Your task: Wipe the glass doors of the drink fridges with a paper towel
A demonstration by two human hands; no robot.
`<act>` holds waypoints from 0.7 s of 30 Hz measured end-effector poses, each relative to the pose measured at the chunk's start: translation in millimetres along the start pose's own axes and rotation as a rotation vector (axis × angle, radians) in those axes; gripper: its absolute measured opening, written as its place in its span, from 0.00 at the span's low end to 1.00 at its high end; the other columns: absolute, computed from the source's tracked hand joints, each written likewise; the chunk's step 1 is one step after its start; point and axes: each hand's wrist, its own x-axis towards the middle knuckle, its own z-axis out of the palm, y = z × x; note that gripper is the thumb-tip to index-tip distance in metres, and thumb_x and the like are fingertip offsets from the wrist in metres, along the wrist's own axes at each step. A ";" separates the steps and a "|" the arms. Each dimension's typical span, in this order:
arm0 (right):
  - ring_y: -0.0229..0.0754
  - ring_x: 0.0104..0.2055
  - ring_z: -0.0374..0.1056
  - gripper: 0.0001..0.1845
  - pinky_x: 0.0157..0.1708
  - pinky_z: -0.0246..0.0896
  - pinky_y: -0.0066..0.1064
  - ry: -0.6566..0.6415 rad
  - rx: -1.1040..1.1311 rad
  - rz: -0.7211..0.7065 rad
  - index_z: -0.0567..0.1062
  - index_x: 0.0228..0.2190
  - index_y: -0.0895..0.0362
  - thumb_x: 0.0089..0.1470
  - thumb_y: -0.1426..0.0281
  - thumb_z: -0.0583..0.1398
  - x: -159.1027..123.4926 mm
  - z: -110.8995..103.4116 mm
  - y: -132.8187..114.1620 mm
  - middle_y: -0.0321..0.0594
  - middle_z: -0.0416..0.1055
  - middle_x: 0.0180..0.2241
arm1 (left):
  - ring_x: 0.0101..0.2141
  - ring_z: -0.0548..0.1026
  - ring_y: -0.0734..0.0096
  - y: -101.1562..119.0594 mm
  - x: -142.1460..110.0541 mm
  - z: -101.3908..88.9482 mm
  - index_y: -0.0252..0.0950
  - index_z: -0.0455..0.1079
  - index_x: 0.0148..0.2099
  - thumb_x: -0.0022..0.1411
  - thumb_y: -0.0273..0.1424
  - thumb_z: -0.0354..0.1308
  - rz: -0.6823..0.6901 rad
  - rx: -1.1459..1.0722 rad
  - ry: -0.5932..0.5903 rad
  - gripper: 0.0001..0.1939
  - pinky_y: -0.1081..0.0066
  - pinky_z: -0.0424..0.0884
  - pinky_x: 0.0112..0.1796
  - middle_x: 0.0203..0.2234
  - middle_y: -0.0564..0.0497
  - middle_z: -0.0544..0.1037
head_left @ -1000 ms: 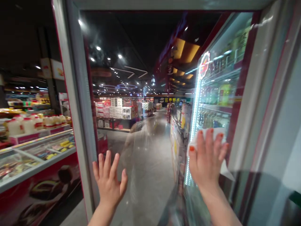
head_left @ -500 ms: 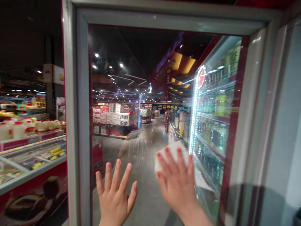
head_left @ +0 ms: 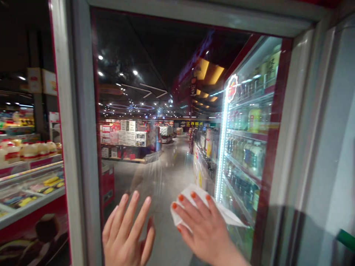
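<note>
Before me is a glass door panel (head_left: 172,173) in a grey frame. My right hand (head_left: 203,229) lies flat with outstretched fingers over a white tissue (head_left: 231,218), holding it against the lower part of the glass. A folded corner of the tissue sticks out to the right of the fingers. Lower left of it, my left hand (head_left: 127,232) is open with its fingers up and nothing in it. It is close to the glass; whether the palm touches cannot be seen. The fingernails on the right hand look orange-red.
A grey door frame (head_left: 79,147) runs down the left side. Beyond it stands a chest freezer (head_left: 33,207) with bottles on top. In the glass appear lit drink shelves (head_left: 246,147) and stacked boxes (head_left: 127,136). A green object (head_left: 346,238) shows at the right edge.
My right hand and the tissue have shifted down and a little left. The left hand has moved slightly left and down, its fingers closer together. The view has turned a little right.
</note>
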 end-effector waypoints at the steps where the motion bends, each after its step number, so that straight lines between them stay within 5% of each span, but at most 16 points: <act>1: 0.49 0.84 0.34 0.39 0.83 0.27 0.53 0.004 -0.029 0.080 0.52 0.78 0.46 0.72 0.62 0.56 -13.7 -0.4 10.6 0.31 0.41 0.81 | 0.78 0.55 0.67 -2.6 -0.4 -0.1 0.54 0.60 0.77 0.73 0.37 0.63 0.001 0.011 0.001 0.35 0.61 0.45 0.77 0.78 0.58 0.58; 4: 0.60 0.83 0.35 0.41 0.79 0.38 0.68 0.103 -0.144 0.568 0.41 0.79 0.56 0.74 0.67 0.52 -41.8 -1.7 46.7 0.51 0.38 0.81 | 0.80 0.46 0.65 -8.5 -2.0 2.1 0.52 0.53 0.80 0.76 0.39 0.59 0.018 0.083 -0.003 0.36 0.56 0.35 0.79 0.80 0.57 0.50; 6: 0.65 0.83 0.35 0.40 0.77 0.41 0.75 0.158 -0.186 0.794 0.39 0.79 0.60 0.75 0.68 0.48 -46.9 2.1 39.5 0.58 0.36 0.81 | 0.81 0.43 0.62 -10.0 -2.3 2.8 0.49 0.51 0.81 0.75 0.37 0.58 0.046 0.120 -0.015 0.37 0.52 0.34 0.79 0.81 0.55 0.48; 8: 0.64 0.83 0.34 0.40 0.78 0.39 0.74 0.123 -0.161 0.765 0.42 0.79 0.62 0.73 0.68 0.49 -48.9 11.4 0.1 0.56 0.38 0.80 | 0.81 0.44 0.60 -10.8 -1.6 1.9 0.46 0.51 0.81 0.74 0.35 0.60 0.084 0.151 -0.017 0.39 0.52 0.36 0.79 0.81 0.52 0.48; 12: 0.54 0.84 0.37 0.40 0.82 0.27 0.65 0.046 -0.122 0.378 0.53 0.78 0.53 0.70 0.65 0.51 -79.0 35.7 -75.5 0.36 0.49 0.79 | 0.80 0.45 0.57 -14.9 1.1 0.3 0.40 0.52 0.81 0.72 0.30 0.62 0.158 0.187 -0.016 0.41 0.54 0.37 0.79 0.81 0.47 0.50; 14: 0.57 0.83 0.37 0.40 0.80 0.28 0.69 0.084 -0.164 0.505 0.50 0.78 0.56 0.71 0.66 0.51 -107.7 40.8 -72.4 0.42 0.46 0.80 | 0.80 0.46 0.55 -17.4 1.9 1.0 0.37 0.53 0.80 0.71 0.28 0.62 0.189 0.194 -0.011 0.41 0.54 0.38 0.79 0.81 0.45 0.51; 18: 0.69 0.83 0.35 0.39 0.75 0.39 0.81 0.194 -0.197 0.975 0.41 0.79 0.62 0.74 0.68 0.47 -135.8 38.4 -45.1 0.59 0.38 0.80 | 0.80 0.46 0.52 -18.5 2.7 1.8 0.33 0.54 0.80 0.69 0.27 0.63 0.219 0.214 0.006 0.41 0.53 0.38 0.79 0.80 0.41 0.51; 21: 0.63 0.83 0.36 0.40 0.79 0.36 0.69 0.110 -0.105 0.860 0.43 0.78 0.66 0.73 0.69 0.49 -125.2 36.4 -72.9 0.59 0.38 0.81 | 0.80 0.46 0.53 -17.6 1.7 -1.9 0.32 0.54 0.80 0.69 0.28 0.63 0.214 0.209 -0.014 0.42 0.54 0.37 0.79 0.81 0.41 0.51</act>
